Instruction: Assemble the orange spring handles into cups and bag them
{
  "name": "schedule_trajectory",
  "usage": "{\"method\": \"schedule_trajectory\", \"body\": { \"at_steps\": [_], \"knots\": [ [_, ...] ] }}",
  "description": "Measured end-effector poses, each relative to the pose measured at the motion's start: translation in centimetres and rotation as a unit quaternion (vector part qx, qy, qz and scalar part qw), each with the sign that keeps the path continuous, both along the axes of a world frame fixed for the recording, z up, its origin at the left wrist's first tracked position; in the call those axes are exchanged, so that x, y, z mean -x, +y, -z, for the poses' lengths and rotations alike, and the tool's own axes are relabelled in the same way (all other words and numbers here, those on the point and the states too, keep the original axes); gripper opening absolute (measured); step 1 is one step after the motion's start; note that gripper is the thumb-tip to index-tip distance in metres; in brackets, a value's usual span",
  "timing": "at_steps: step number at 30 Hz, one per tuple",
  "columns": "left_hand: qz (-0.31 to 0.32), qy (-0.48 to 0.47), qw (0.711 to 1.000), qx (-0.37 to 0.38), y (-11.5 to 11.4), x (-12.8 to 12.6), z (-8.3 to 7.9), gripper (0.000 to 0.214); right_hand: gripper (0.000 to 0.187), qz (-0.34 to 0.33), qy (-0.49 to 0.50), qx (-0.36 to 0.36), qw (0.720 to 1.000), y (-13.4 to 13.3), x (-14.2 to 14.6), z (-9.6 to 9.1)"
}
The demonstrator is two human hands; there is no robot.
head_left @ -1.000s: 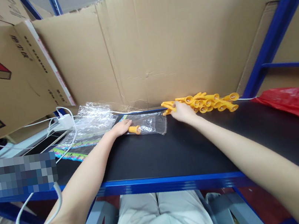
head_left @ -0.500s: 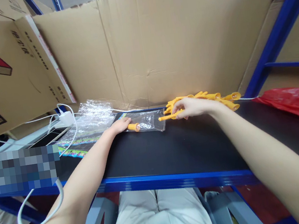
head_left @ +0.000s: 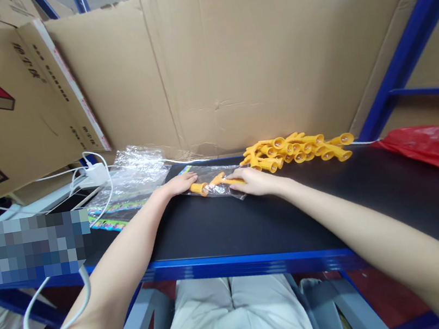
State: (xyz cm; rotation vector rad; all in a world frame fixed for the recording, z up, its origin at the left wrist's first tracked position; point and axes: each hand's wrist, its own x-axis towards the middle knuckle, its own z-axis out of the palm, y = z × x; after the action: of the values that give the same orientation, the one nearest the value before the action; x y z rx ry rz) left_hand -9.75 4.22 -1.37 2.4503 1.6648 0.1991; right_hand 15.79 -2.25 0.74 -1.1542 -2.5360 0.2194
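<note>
My left hand [head_left: 181, 184] is closed over the left end of a clear plastic bag [head_left: 223, 191] lying flat on the black tabletop. From under its fingers sticks the flared, hollow end of a yellow plastic piece [head_left: 200, 189]; whether this piece is inside the bag I cannot tell. My right hand [head_left: 251, 180] grips a second yellow piece [head_left: 233, 181], its narrow tip pointing left over the bag, close to the first. Behind it to the right lies a pile of like yellow pieces [head_left: 295, 149], with flared cup ends and thin finger-like ends.
Crumpled clear bags [head_left: 137, 168] with colourful printed strips lie left, near a white charger plug [head_left: 97, 173] and cables. A red plastic bag [head_left: 427, 147] is at the right. Cardboard [head_left: 229, 64] stands behind the black table [head_left: 253, 225], which has a blue front edge.
My right hand has moved left and slightly toward me from the pile, carrying a yellow piece over the clear bag. My left hand has stayed on the bag.
</note>
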Motion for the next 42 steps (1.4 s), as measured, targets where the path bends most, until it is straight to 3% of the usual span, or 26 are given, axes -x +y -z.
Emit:
{"method": "schedule_trajectory", "body": {
  "at_steps": [6,10,14,17,23,27,36,42],
  "knots": [
    [0.048,-0.063,0.995,0.059,-0.8,-0.9,-0.2,0.064,0.03,-0.037,0.022,-0.054,0.998,0.3,1.1,1.6],
    [0.075,-0.083,0.991,0.074,-1.3,-1.3,-0.4,0.064,0.032,0.0,0.03,-0.107,0.994,1.2,1.5,2.9],
    [0.067,-0.119,0.988,0.071,-1.1,-1.2,-0.1,0.066,0.035,0.035,0.005,-0.125,0.992,0.9,1.4,2.3],
    [0.06,-0.186,0.977,0.084,-0.4,-0.9,0.3,0.064,0.043,0.062,-0.059,-0.11,0.99,-0.2,0.7,0.8],
    [0.041,-0.232,0.965,0.112,0.1,-0.8,0.8,0.068,0.046,0.113,-0.145,-0.002,0.983,-1.1,-0.5,-1.1],
    [0.05,-0.23,0.966,0.111,-0.2,-0.9,0.6,0.069,0.043,0.1,-0.096,0.014,0.99,-0.4,-0.2,-0.1],
    [0.057,-0.251,0.958,0.127,-1.6,-1.8,-0.6,0.064,0.041,0.153,-0.018,-0.031,0.988,1.1,1.7,2.1],
    [0.099,-0.279,0.947,0.123,-0.9,-2.1,0.2,0.072,0.057,0.141,0.045,-0.002,0.989,1.5,1.9,2.6]
  ]
}}
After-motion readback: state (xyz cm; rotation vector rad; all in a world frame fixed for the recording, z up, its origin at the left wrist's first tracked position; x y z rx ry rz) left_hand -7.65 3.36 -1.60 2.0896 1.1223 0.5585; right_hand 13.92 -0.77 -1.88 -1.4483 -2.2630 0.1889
